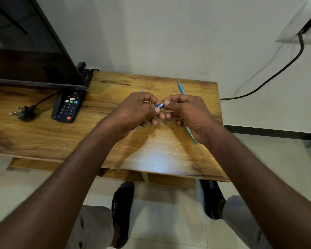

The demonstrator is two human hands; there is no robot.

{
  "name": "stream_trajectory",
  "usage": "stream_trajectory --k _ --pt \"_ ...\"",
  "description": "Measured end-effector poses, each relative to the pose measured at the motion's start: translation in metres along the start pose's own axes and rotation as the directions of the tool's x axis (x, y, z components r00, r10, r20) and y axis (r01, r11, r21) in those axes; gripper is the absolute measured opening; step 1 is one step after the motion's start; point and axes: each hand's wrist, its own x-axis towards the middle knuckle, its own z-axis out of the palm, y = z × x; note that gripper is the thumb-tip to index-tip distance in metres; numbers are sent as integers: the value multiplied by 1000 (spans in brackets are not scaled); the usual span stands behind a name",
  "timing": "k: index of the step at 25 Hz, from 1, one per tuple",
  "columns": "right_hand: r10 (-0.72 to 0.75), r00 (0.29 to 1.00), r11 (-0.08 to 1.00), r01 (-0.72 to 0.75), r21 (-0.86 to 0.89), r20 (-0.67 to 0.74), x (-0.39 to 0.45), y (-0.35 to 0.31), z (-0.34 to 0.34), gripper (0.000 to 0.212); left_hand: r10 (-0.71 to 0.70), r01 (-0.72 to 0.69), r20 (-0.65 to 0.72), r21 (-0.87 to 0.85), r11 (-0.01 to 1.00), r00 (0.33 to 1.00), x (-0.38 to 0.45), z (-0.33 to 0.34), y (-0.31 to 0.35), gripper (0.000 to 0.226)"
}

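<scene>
While held just above the middle of a wooden table, gripped from both sides: a slim blue pen. Left hand wrapped round the barrel, fingers curled, thumb and forefinger pinching close to the exposed end, with the far end poking out below the palm. Right hand meeting it from the opposite side, thumb and forefinger tips pinching at that same exposed end, remaining fingers curled under; impossible to tell if holding some small loose piece as well. Judging by the pose, probably being taken apart or put together. Likely very light, stiff and smooth plastic, so a little slippery; best gripped firmly on the barrel near the joint and twisted gently rather than bent, minding any tiny spring or refill inside. Lying flat on the table, partly beneath the right hand: a second pen, also blue, pointing away toward the wall. Further left, a black remote control beside a loose black plug, both near the lower edge of a dark television screen. Below the near table edge, two feet in black socks on pale floor tiles.
</scene>
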Motion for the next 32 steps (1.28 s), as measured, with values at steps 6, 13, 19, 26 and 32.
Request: stream_trajectory --k 6,13,19,26,32 --pt "15 999 1000 -14 -23 37 0 0 -2 10 8 -7 41 -11 1000 999 0 -3 -3 15" --pt "47 998 999 -46 -10 52 -2 0 3 9 -6 10 82 -52 999 997 -6 -9 -6 15" --pt "-64 997 974 54 -218 -42 2 6 5 8 -129 133 44 -91 987 991 -10 -9 -7 14" --pt "-220 974 596 174 -784 49 5 19 15 11 -56 103 -166 292 951 985 -9 -2 -16 12" --pt "-257 963 550 212 -808 77 4 18 16 17 77 25 -166 541 841 983 -3 23 -22 19"
